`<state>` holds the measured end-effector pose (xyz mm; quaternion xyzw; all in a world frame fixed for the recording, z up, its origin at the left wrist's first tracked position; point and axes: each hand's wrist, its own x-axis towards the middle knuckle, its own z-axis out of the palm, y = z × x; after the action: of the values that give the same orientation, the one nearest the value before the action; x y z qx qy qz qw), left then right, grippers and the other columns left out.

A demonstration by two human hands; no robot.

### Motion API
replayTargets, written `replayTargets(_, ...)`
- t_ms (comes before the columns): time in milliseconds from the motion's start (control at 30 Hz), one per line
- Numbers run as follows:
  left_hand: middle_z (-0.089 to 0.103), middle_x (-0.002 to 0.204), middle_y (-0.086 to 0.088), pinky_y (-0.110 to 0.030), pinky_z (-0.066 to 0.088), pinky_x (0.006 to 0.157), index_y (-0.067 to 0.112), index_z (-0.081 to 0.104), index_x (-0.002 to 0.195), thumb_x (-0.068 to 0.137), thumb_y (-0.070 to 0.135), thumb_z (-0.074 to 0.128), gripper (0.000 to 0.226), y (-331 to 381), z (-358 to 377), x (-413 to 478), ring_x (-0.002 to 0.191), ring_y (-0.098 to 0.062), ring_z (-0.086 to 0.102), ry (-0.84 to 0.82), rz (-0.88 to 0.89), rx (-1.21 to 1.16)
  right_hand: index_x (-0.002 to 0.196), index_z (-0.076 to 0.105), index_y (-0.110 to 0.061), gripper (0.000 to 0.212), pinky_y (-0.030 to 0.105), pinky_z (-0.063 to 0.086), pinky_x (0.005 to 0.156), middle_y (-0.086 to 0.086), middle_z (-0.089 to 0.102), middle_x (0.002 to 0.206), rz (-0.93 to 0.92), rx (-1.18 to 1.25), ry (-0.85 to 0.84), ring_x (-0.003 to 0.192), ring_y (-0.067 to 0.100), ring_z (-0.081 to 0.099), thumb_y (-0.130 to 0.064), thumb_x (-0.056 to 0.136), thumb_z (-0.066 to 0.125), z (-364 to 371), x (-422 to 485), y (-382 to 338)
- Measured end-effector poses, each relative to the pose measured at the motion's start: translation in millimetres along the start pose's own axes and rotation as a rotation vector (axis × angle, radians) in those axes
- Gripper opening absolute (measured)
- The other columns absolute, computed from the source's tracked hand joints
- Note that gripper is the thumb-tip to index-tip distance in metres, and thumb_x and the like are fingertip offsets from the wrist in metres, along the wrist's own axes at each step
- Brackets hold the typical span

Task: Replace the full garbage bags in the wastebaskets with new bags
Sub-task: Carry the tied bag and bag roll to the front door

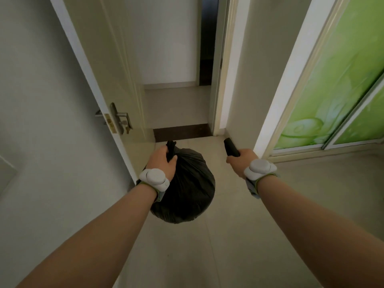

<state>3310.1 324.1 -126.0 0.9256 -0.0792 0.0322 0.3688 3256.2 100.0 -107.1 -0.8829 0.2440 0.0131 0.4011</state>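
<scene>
Gripping a full garbage bag (187,190) by its neck below the left hand (164,161); clutching a dark roll (230,147), likely new bags, in the right hand (241,161); judging relining undone.

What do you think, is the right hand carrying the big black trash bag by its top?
No. The head view shows the left hand carrying the big black trash bag by its top; the right hand grips a small black roll.

Open door (87,65) w/ handle, tile floor (239,235), green sliding panels (340,84).
</scene>
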Motion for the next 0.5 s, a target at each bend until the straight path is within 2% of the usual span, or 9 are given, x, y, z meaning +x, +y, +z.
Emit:
replayTargets(167,0.061,0.109,-0.014,-0.030,0.041,0.074,0.002,0.056,0.110,0.092,0.025,0.053,0.029,-2.2,12.6,123.2,0.098,-0.031,0.057,-0.015,0.030,0.070,0.067,0.052,-0.016,0.021,0.024,0.036,0.052,0.003,0.048,0.056,0.022,0.007,0.050,0.050,0.020,0.045,-0.023,0.085,0.057,-0.4,100.8,-31.1)
replayTargets(333,0.059,0.099,-0.013,-0.030,0.038,0.069,0.001,0.055,0.104,0.093,0.025,0.053,0.027,-1.4,40.8,236.3,0.093,-0.031,0.057,-0.027,0.036,0.087,0.080,0.059,-0.006,0.015,0.024,0.033,0.051,0.005,0.047,0.059,0.034,0.046,0.067,0.051,0.020,0.042,-0.020,0.084,0.058,-5.0,213.3,-47.8)
replayTargets(500,0.061,0.103,-0.018,-0.026,0.034,0.069,-0.001,0.056,0.105,0.093,0.020,0.053,0.024,11.8,66.6,345.2,0.093,-0.031,0.057,-0.004,-0.009,0.084,0.069,0.052,-0.010,0.020,0.023,0.031,0.048,0.003,0.045,0.059,-0.006,0.042,0.012,0.051,0.017,0.042,-0.018,0.086,0.056,-23.7,340.0,-75.0)
